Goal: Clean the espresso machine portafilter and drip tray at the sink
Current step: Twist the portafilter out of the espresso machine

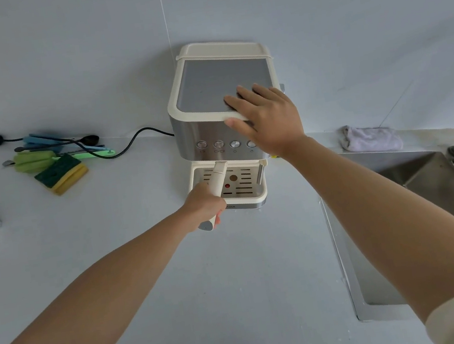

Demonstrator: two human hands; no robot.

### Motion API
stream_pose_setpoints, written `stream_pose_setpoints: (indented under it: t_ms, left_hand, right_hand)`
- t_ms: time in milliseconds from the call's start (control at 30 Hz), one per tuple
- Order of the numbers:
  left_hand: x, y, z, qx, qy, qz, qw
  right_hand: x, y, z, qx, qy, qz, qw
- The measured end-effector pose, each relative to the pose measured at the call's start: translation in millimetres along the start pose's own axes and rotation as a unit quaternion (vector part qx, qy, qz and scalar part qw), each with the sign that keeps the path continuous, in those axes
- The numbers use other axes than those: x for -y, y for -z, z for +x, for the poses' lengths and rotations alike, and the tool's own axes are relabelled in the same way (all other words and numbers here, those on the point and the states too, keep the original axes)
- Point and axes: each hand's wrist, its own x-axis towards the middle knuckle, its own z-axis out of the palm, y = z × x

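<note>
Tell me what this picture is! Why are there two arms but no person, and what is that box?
The camera sits on a person's head and looks down, so you see only their arms. The cream and silver box is an espresso machine on a grey counter. The right hand rests flat on its top. The left hand grips the portafilter handle, the stick poking out above the drip tray. To the left lie a green and yellow sponge, brushes and the machine's cord. To the right are a cloth and a metal sink.
</note>
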Motion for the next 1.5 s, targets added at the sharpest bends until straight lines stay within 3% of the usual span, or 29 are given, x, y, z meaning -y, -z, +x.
stream_pose_setpoints:
  t_ms: [233,400,600,767,1167,1500]
  left_hand:
    - [5.0,15.2,6.3,0.017,-0.026,0.058,0.998]
    - [7.0,61.2,21.4,0.073,-0.055,0.144,0.985]
    - [0.9,98.7,48.9,0.107,-0.079,0.249,0.959]
    - [-0.9,111.7,65.5,0.111,-0.089,0.268,0.953]
    - [43.0,71.1,59.2,0.119,-0.009,0.13,0.984]
    - [58.3,17.3,8.1,0.043,0.045,0.035,0.997]
  right_hand:
    - [-3.5,-3.0,-0.7,-0.041,0.01,-0.007,0.999]
    - [-4.8,-6.8,-2.0,-0.065,0.023,-0.013,0.998]
    - [-6.5,-9.1,-4.1,-0.068,0.027,-0.017,0.997]
    - [-6.2,-9.4,-3.6,-0.058,0.023,-0.019,0.998]
    - [-4.2,-8.3,-3.5,-0.054,0.012,-0.022,0.998]
    - [0.5,1.2,-1.8,0.0,-0.013,-0.01,1.0]
